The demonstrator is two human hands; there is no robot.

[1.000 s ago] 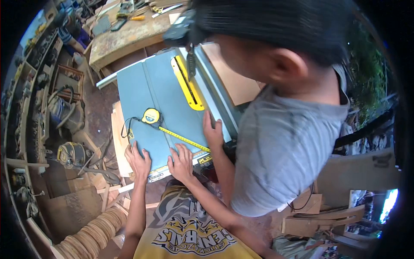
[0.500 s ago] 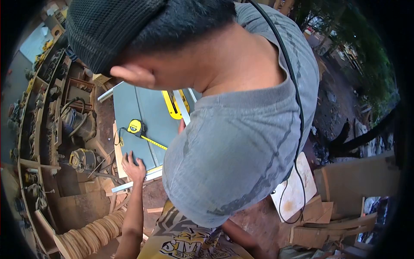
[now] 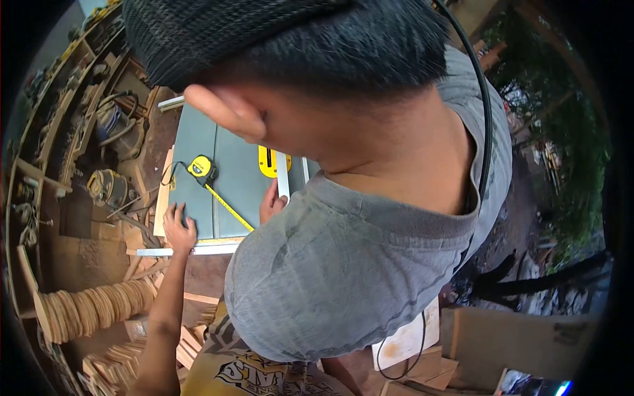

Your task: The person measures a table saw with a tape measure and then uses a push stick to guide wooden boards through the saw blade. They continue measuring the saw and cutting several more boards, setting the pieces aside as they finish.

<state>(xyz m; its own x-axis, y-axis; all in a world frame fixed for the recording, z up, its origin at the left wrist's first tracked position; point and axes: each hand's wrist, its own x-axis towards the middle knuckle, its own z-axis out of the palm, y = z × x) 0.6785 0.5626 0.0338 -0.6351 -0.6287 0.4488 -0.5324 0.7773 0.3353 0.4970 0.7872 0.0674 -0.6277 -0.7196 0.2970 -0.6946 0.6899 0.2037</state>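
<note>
My left hand (image 3: 177, 228) lies flat, fingers spread, on the front edge of the blue-grey table saw top (image 3: 198, 142). A yellow tape measure (image 3: 200, 166) sits on that top, its blade (image 3: 228, 208) drawn out toward the front edge, just right of my hand. My right hand is hidden behind a co-worker in a grey shirt (image 3: 356, 264) who leans over the saw. The co-worker's hand (image 3: 271, 201) rests beside the pale rip fence (image 3: 282, 177), near the yellow throat plate (image 3: 266, 160).
Shelves with tools and machines (image 3: 105, 188) run along the left. A row of round wooden discs (image 3: 92, 307) lies at lower left, with wood offcuts (image 3: 191, 340) below the saw. Plywood boards (image 3: 409, 340) and a black cable (image 3: 485, 125) are at the right.
The co-worker has leaned farther across the saw and now covers my right hand, which lay on the front edge a second ago. My left hand stays at that edge.
</note>
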